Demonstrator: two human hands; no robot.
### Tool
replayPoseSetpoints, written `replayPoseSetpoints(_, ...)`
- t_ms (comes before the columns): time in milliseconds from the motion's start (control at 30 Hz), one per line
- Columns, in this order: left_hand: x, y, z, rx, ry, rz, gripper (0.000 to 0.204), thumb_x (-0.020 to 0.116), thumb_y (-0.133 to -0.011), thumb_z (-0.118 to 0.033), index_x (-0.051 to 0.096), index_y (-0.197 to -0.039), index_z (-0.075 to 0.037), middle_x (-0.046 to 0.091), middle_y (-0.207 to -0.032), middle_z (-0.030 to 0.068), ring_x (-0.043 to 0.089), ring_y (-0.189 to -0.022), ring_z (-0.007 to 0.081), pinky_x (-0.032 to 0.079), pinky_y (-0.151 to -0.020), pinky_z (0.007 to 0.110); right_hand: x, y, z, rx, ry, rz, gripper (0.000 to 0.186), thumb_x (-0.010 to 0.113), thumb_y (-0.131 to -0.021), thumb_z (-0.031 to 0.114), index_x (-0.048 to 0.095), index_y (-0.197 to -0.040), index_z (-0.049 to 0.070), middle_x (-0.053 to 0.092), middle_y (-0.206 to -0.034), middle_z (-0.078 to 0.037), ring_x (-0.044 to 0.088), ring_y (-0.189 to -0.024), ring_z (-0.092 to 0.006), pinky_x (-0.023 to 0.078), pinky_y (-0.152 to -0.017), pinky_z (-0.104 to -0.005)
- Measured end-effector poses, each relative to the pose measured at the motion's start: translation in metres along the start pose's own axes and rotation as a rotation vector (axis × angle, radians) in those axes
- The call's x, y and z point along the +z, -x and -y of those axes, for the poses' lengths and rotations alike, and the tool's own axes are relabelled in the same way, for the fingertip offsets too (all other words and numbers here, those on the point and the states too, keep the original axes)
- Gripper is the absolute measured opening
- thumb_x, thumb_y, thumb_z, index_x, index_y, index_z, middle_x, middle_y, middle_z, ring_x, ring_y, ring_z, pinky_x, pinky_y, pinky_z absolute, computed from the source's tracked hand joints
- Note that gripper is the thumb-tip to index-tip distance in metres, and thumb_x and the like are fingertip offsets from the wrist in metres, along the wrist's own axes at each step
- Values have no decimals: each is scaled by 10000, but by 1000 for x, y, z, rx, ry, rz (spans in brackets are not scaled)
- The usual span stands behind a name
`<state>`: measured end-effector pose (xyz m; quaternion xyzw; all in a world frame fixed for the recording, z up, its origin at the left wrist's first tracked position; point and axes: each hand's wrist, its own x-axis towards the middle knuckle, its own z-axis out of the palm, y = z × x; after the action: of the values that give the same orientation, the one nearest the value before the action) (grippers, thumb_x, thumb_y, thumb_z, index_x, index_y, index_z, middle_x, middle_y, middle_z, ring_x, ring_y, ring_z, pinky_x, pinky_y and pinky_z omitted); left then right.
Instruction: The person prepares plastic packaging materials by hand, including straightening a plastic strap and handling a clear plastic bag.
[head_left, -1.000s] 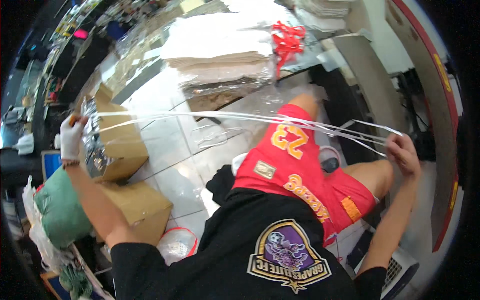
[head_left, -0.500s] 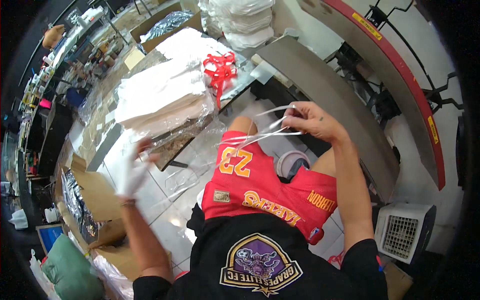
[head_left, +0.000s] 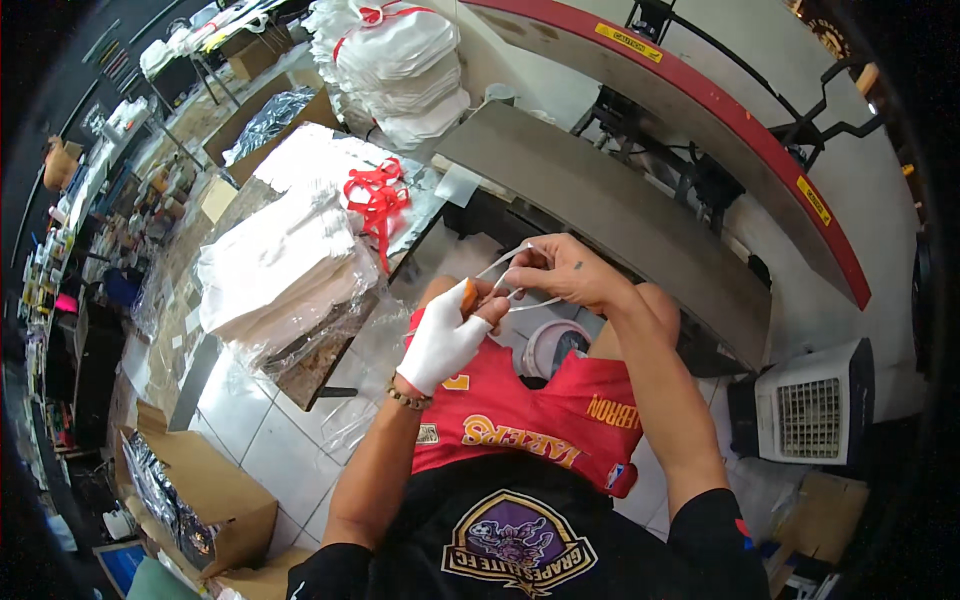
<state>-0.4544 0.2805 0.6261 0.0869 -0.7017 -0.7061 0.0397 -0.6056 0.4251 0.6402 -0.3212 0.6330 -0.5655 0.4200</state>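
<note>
My left hand (head_left: 447,335), in a white glove with bare fingertips, is closed on thin white straps (head_left: 533,306) above my red shorts. Just right of it, my right hand (head_left: 565,275) pinches the same straps, with loose loops reaching up and out between my fingers. The two hands almost touch. Beyond them a stack of white fabric (head_left: 275,255) in clear plastic lies on a worn table, with red ribbons (head_left: 380,205) bunched at its right.
A grey press platen (head_left: 580,200) with a red upper beam (head_left: 710,100) fills the right side. An air cooler (head_left: 800,400), an open carton (head_left: 200,495) and a bucket (head_left: 550,340) stand on the floor. Bundled white cloth (head_left: 395,70) is piled at the back.
My hands have come together from holding the straps stretched wide apart; the left moved rightward, the right leftward and up. The view has shifted, showing more of the press.
</note>
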Motion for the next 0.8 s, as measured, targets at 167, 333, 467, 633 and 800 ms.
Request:
replayPoseSetpoints(167, -9, 11, 19, 127, -131, -186, 185, 578, -954, -161, 611, -893, 11, 506, -702, -34, 430, -663, 37, 367, -581, 211, 13, -4, -9, 2, 11, 17, 178, 659, -877, 151, 626, -979, 8, 641, -846, -30, 557, -684, -68, 435, -627, -223)
replayPoseSetpoints(333, -20, 21, 22, 12, -182, -309, 210, 581, -948, -176, 617, -879, 19, 529, -674, -30, 441, -624, 50, 364, -546, 239, 7, -1, -24, 79, -524, 2, 438, 374, -987, 389, 602, -1096, 31, 658, -1011, -100, 525, -809, -67, 415, -660, -223)
replayPoseSetpoints(467, -15, 23, 23, 60, -283, -380, 194, 599, -929, -162, 617, -862, 20, 528, -646, -14, 453, -597, 64, 374, -530, 253, 22, 1, -34, 32, -474, -47, 377, 427, -983, 321, 604, -1136, 24, 633, -1111, -83, 541, -816, -93, 467, -698, -242)
replayPoseSetpoints(633, -11, 27, 23, 84, -347, -385, 178, 614, -913, -143, 615, -864, 28, 528, -640, 10, 457, -604, 63, 381, -529, 261, 47, 8, -18, 113, -296, -79, 274, 516, -964, 193, 604, -1155, 18, 623, -1062, -50, 562, -859, -99, 537, -675, -264)
replayPoseSetpoints(800, -8, 26, 26, 33, -186, -295, 177, 615, -915, -136, 611, -858, 31, 525, -641, 19, 451, -615, 54, 378, -526, 262, 48, 12, -27, 73, -157, 1, 272, 565, -947, 131, 595, -1175, -16, 616, -904, -45, 589, -773, -97, 569, -634, -247)
